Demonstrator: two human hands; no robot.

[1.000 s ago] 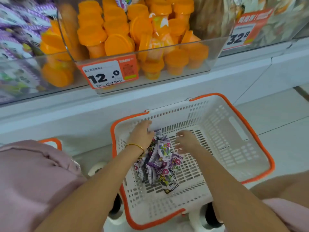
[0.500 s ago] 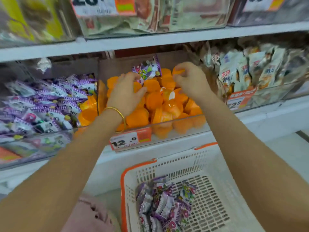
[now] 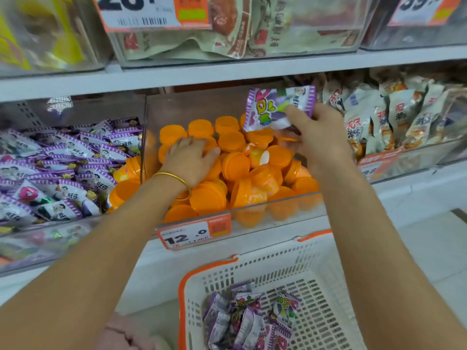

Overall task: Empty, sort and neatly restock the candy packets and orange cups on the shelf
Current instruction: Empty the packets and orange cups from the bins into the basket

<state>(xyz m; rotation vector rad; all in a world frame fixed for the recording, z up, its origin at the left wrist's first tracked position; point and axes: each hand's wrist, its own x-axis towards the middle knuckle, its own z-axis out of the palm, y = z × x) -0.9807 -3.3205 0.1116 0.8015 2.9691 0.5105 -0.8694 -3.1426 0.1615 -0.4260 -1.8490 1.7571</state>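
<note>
A clear bin in the middle of the shelf holds a heap of orange cups (image 3: 235, 165). My left hand (image 3: 190, 160) lies on the cups at the bin's left side, fingers spread over the lids. My right hand (image 3: 319, 137) pinches a purple candy packet (image 3: 275, 108) and lifts it above the cups at the bin's back right. A bin to the left is full of purple candy packets (image 3: 63, 168), with a few orange cups (image 3: 126, 183) at its right edge. Below, a white basket with orange rim (image 3: 184, 289) holds several purple packets (image 3: 250, 319).
A 12.0 price tag (image 3: 194, 232) hangs on the cup bin's front. To the right, a bin holds white and orange snack bags (image 3: 384, 117). The upper shelf carries clear bins of green bags (image 3: 227, 29). Pink fabric (image 3: 126, 334) shows at the bottom left.
Both hands left the basket and rose to the cup bin. My right hand has taken the purple packet that stood among the cups and lifted it.
</note>
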